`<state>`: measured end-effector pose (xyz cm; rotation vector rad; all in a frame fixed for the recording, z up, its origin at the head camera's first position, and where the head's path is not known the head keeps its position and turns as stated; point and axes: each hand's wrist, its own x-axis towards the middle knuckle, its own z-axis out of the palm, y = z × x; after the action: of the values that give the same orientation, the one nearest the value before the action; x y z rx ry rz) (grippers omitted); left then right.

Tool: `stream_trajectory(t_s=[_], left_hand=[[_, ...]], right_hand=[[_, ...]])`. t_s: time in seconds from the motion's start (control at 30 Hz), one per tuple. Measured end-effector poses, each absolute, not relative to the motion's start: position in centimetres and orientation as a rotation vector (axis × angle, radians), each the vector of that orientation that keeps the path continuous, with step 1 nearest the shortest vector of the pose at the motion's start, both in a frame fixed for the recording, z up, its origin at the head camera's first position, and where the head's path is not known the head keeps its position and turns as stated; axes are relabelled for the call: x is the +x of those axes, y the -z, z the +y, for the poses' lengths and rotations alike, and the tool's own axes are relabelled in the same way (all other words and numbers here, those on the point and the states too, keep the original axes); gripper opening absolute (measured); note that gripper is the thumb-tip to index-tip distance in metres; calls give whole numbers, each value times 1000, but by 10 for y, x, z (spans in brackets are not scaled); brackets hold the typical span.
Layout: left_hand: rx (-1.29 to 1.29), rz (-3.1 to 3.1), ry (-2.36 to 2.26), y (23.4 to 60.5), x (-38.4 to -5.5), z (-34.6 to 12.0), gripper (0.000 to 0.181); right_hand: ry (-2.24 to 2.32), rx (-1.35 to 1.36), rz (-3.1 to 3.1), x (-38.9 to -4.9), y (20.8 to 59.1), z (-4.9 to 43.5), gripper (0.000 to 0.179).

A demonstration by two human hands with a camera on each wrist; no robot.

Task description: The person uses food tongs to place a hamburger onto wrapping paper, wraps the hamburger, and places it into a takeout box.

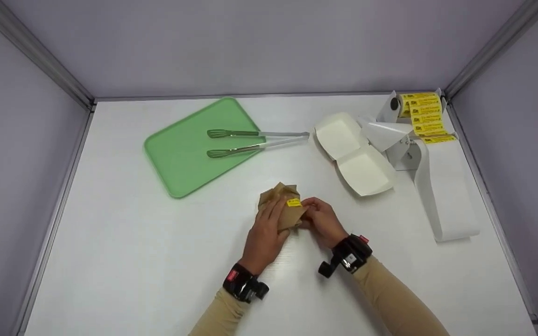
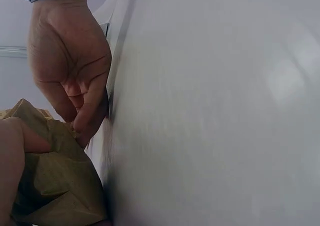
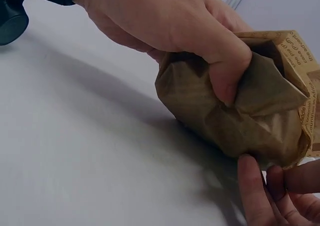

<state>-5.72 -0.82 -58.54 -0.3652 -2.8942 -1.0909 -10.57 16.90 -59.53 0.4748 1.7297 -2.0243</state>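
A bundle wrapped in printed brown paper (image 1: 291, 218) lies on the table between both hands, with a small yellow label (image 1: 293, 202) on top. What is inside the paper is hidden. My left hand (image 1: 265, 238) holds the bundle, fingers across its top and thumb (image 3: 227, 76) pressed into the near side. From the right, my right hand (image 1: 325, 223) pinches the paper at the bundle's side. In the left wrist view the right hand (image 2: 72, 56) has thumb and fingertips together at the paper's edge. Folded paper edges stick up at the far end.
A green tray (image 1: 175, 163) lies at the back left, with metal tongs (image 1: 250, 134) across its right edge. An open white clamshell box (image 1: 364, 172) sits right of centre. Behind it stands a label dispenser (image 1: 404, 156) with yellow labels (image 1: 425, 112) and a long backing strip (image 1: 451, 191).
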Motion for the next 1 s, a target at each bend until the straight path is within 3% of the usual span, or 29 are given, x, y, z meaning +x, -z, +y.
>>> stream_trajectory(t_s=[0.73,1.0], left_hand=[[-253,-2816,1331,590,-54,-12,91],[-329,-2822,1235,593,-53,-12,93]], right_hand=[[1973,495,1894,-98,588,150,10],[1938,452,1836,-94,581,155,39]])
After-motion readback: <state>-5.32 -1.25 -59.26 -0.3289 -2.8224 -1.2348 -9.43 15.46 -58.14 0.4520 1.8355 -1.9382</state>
